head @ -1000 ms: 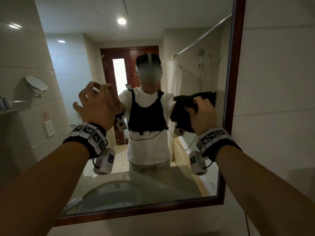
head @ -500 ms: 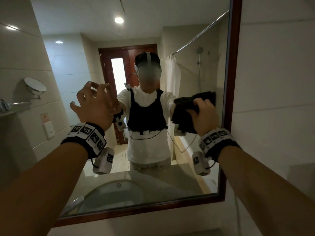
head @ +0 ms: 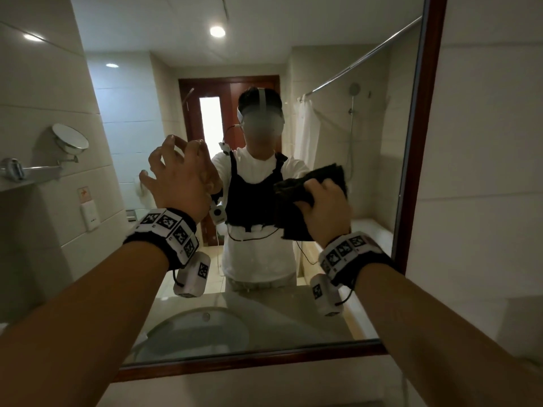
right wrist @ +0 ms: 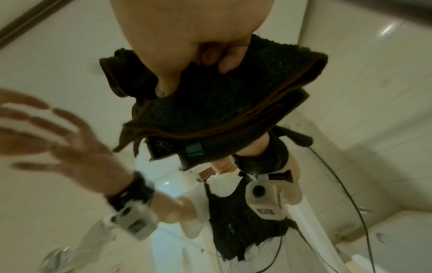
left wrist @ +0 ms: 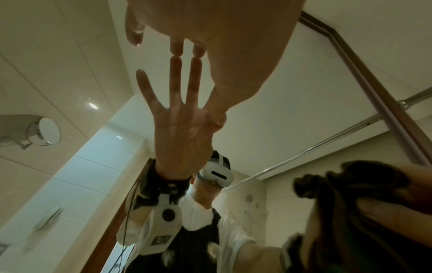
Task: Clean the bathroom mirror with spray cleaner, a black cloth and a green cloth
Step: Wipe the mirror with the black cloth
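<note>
The wall mirror (head: 424,148) has a dark red-brown frame and reflects me. My right hand (head: 324,201) grips a folded black cloth (head: 316,179) and holds it against the glass right of centre. In the right wrist view, thumb and fingers (right wrist: 230,61) curl into the black cloth (right wrist: 222,96), which meets its reflection. My left hand (head: 176,174) is spread, its fingertips on the glass left of centre, holding nothing. In the left wrist view, the left hand (left wrist: 198,27) has its fingertips (left wrist: 176,49) touching their reflection.
A round shaving mirror (head: 70,138) on an arm and a metal shelf (head: 26,171) jut from the tiled left wall. A switch plate (head: 89,215) sits below them. The basin (head: 199,330) is reflected low in the glass. Plain tiled wall (head: 484,186) lies right of the frame.
My right hand has slid the black cloth a little left, away from the mirror's right frame. The left hand stays spread with its fingertips on the glass.
</note>
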Demonstrator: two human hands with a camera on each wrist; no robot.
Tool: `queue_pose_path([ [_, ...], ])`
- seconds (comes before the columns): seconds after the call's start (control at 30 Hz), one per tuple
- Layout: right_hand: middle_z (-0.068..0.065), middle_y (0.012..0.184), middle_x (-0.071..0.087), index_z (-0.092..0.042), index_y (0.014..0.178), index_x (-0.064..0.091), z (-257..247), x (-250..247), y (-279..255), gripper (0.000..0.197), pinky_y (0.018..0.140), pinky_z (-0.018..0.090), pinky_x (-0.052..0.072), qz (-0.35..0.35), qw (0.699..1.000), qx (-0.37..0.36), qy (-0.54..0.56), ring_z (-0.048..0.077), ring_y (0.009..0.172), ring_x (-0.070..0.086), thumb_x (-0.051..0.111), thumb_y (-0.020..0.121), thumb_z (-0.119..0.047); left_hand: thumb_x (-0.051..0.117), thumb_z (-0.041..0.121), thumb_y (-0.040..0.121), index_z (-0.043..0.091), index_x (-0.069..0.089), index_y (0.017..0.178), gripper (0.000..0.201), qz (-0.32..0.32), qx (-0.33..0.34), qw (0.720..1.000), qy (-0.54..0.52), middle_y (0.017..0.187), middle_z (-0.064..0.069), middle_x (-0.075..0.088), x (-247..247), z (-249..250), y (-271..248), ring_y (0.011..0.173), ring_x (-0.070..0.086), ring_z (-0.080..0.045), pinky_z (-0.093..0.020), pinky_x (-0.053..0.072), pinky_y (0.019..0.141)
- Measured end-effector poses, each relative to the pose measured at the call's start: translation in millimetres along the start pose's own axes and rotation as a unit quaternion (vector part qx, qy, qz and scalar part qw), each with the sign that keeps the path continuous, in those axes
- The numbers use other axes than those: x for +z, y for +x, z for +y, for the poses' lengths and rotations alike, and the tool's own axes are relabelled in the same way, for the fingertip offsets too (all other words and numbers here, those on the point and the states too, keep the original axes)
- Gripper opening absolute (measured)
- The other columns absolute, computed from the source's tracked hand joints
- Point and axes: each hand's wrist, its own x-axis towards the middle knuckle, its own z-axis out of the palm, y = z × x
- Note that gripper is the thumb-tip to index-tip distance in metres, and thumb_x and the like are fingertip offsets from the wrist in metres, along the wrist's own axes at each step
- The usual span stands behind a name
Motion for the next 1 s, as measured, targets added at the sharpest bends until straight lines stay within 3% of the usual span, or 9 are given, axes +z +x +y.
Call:
queue_pose_path([
  [0.13,0.003,0.096,0.054,-0.02,0.096,0.058,-47.1,28.3,-7.1,0.017,0.069,0.029,0.041,-0.01,0.998,-0.068,-0.007,0.024,0.093,0.054,0.059,0.087,-0.034,0.084,0.012,0.064,0.033,0.028,0.141,0.097,-0.005,0.0,1.0,-0.007,0.159,-0.011,0.017,-0.4,-1.6,0.3,0.141,0.023,-0.04,-0.068,0.03,0.106],
  [0.27,0.003,0.096,0.055,-0.019,0.098,0.06,-48.2,36.5,-7.7,0.018,0.065,0.026,0.039,-0.001,0.997,-0.079,-0.002,0.023,0.093,0.054,0.059,0.088,-0.034,0.084,0.013,0.065,0.034,0.026,0.142,0.098,-0.011,0.002,1.0,-0.005,0.159,-0.011,0.015,-0.4,-2.2,-0.6,0.142,0.021,-0.039,-0.067,0.031,0.106],
  [0.37,0.002,0.095,0.055,-0.02,0.097,0.059,-35.7,30.1,-8.0,0.017,0.061,0.029,0.047,-0.01,0.995,-0.101,-0.011,0.022,0.091,0.054,0.057,0.088,-0.034,0.084,0.013,0.066,0.034,0.028,0.142,0.097,-0.012,-0.002,1.0,0.0,0.159,-0.01,0.016,-0.5,-2.5,0.3,0.142,0.021,-0.04,-0.068,0.03,0.107],
  [0.47,0.004,0.099,0.055,-0.019,0.098,0.058,-9.8,18.3,-3.8,0.02,0.062,0.031,0.048,-0.009,0.998,-0.068,-0.01,0.023,0.093,0.054,0.057,0.088,-0.036,0.083,0.012,0.067,0.034,0.027,0.141,0.095,-0.015,-0.005,1.0,0.009,0.158,-0.01,0.016,-2.6,-1.2,1.6,0.141,0.022,-0.04,-0.068,0.03,0.106],
  [0.67,0.005,0.094,0.058,-0.015,0.099,0.061,60.4,-19.6,15.6,0.02,0.066,0.028,0.041,0.124,0.989,0.045,0.059,0.022,0.082,0.056,0.067,0.086,-0.029,0.084,0.016,0.069,0.036,0.027,0.138,0.092,-0.03,-0.011,0.999,0.027,0.156,-0.009,0.017,-7.6,1.8,3.3,0.139,0.024,-0.04,-0.067,0.032,0.105],
  [0.77,0.009,0.099,0.054,-0.012,0.103,0.059,84.5,-37.0,27.6,0.026,0.07,0.028,0.036,0.155,0.976,0.114,0.106,0.027,0.088,0.055,0.067,0.089,-0.032,0.083,0.015,0.067,0.035,0.03,0.135,0.088,-0.027,-0.013,0.999,0.036,0.153,-0.009,0.019,-9.4,3.7,4.1,0.136,0.028,-0.04,-0.066,0.035,0.101],
  [0.83,0.014,0.105,0.053,-0.009,0.111,0.058,88.9,-40.0,32.0,0.033,0.072,0.032,0.041,0.158,0.971,0.146,0.106,0.031,0.097,0.054,0.066,0.09,-0.033,0.083,0.013,0.067,0.033,0.033,0.134,0.086,-0.021,-0.016,0.999,0.037,0.151,-0.008,0.021,-9.9,5.0,4.2,0.134,0.029,-0.04,-0.065,0.037,0.098],
  [0.9,0.018,0.111,0.052,-0.008,0.12,0.057,87.0,-36.9,29.7,0.039,0.081,0.036,0.047,0.173,0.969,0.15,0.096,0.034,0.102,0.053,0.064,0.091,-0.033,0.082,0.013,0.067,0.032,0.034,0.134,0.085,-0.025,-0.02,0.999,0.037,0.15,-0.008,0.021,-10.3,6.6,3.9,0.134,0.029,-0.039,-0.064,0.037,0.098],
  [1.0,0.022,0.111,0.051,-0.006,0.132,0.057,85.7,-29.7,17.5,0.046,0.088,0.027,0.041,0.229,0.968,0.082,0.063,0.033,0.098,0.052,0.064,0.092,-0.027,0.081,0.013,0.067,0.031,0.034,0.135,0.085,-0.03,-0.024,0.998,0.041,0.15,-0.008,0.02,-10.5,7.7,4.3,0.134,0.029,-0.04,-0.063,0.038,0.097],
])
